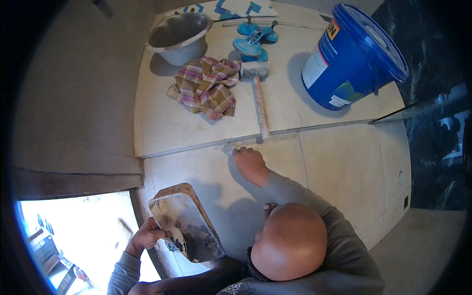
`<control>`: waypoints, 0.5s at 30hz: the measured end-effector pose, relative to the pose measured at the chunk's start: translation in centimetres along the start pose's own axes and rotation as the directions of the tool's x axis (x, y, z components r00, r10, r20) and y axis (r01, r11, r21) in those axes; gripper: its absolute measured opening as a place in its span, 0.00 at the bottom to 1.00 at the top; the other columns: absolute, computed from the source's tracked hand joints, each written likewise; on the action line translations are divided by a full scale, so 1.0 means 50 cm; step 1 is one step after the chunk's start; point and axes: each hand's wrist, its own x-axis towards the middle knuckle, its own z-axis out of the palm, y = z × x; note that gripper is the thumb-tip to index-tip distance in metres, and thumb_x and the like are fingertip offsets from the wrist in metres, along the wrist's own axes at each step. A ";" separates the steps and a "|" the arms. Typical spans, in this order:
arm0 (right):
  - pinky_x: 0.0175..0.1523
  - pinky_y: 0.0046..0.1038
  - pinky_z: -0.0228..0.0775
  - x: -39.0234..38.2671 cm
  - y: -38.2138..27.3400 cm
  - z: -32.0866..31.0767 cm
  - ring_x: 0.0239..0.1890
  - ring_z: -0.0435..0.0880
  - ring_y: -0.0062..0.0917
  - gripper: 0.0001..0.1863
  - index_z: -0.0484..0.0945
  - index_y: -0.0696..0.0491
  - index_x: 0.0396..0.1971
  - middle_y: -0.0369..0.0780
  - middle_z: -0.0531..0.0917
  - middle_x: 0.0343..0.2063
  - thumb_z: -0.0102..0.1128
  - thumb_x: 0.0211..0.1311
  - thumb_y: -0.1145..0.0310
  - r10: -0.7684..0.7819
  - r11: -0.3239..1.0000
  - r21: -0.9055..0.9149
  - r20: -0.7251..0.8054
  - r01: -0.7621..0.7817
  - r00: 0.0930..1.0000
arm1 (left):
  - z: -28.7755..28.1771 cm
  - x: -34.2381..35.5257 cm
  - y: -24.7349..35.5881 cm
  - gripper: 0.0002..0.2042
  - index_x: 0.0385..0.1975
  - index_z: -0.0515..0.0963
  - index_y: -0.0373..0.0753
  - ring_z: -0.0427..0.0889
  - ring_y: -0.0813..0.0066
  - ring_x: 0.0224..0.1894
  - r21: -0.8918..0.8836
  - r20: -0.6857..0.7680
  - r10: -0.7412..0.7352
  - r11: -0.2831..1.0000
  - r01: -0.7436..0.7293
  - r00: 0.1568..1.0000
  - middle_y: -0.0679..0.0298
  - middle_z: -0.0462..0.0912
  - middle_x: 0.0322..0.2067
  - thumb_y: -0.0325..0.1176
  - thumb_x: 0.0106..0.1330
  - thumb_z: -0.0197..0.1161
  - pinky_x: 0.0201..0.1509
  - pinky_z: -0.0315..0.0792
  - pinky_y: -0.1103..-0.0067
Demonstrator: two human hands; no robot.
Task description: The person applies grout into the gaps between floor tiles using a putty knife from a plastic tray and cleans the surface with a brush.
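Neither my left hand nor my right hand is in view. Below me, a co-worker (287, 241) bends over the pale tiles. Their left hand (150, 233) grips a grimy rectangular tray (196, 226) with grey residue inside. Their right hand (250, 164) holds a small flat blade (227, 148) at the tiles, just below the step's edge (196, 148). Above that hand, a tool with a long pale handle (260, 108) and a grey head (254, 72) lies on the step, beside a crumpled plaid cloth (206, 88).
On the step stand a grey tub (177, 46), blue suction cups (248, 46) and a large blue bucket (339, 69). A dark marble-look wall (427, 147) borders the right, with a glass edge (393, 112). A plain wall (73, 98) and a bright opening (88, 226) are on the left.
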 end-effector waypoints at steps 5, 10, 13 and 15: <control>0.35 0.37 0.76 -0.007 0.033 0.021 0.34 0.83 0.37 0.11 0.80 0.56 0.38 0.46 0.82 0.31 0.51 0.59 0.69 0.025 0.984 -0.178 -0.025 -0.029 0.999 | 0.004 0.005 -0.007 0.22 0.50 0.72 0.29 0.82 0.69 0.43 -0.029 -0.034 0.074 0.997 -0.075 0.997 0.58 0.81 0.41 0.21 0.51 0.59 0.47 0.77 0.76; 0.36 0.38 0.76 -0.042 0.116 -0.014 0.34 0.83 0.37 0.12 0.80 0.55 0.39 0.45 0.81 0.30 0.50 0.61 0.68 0.083 0.965 -0.250 0.027 -0.073 0.996 | 0.004 0.010 -0.003 0.20 0.48 0.74 0.28 0.83 0.69 0.40 -0.007 -0.025 0.051 0.999 -0.051 0.998 0.58 0.82 0.40 0.21 0.51 0.59 0.46 0.77 0.76; 0.37 0.40 0.76 -0.058 0.166 -0.021 0.34 0.84 0.38 0.12 0.80 0.54 0.40 0.45 0.81 0.30 0.50 0.61 0.68 0.103 0.965 -0.247 0.045 -0.089 0.994 | -0.002 0.016 -0.004 0.20 0.48 0.74 0.29 0.82 0.69 0.41 0.015 -0.002 0.046 0.999 -0.046 0.999 0.59 0.82 0.39 0.21 0.52 0.60 0.46 0.76 0.76; 0.38 0.41 0.76 -0.065 0.183 -0.037 0.35 0.84 0.38 0.12 0.80 0.54 0.40 0.46 0.82 0.30 0.50 0.61 0.68 0.099 0.965 -0.249 0.080 -0.077 0.992 | -0.001 0.011 0.002 0.20 0.48 0.74 0.27 0.83 0.69 0.40 0.036 -0.035 0.034 0.999 -0.033 0.999 0.57 0.82 0.40 0.22 0.52 0.59 0.46 0.78 0.75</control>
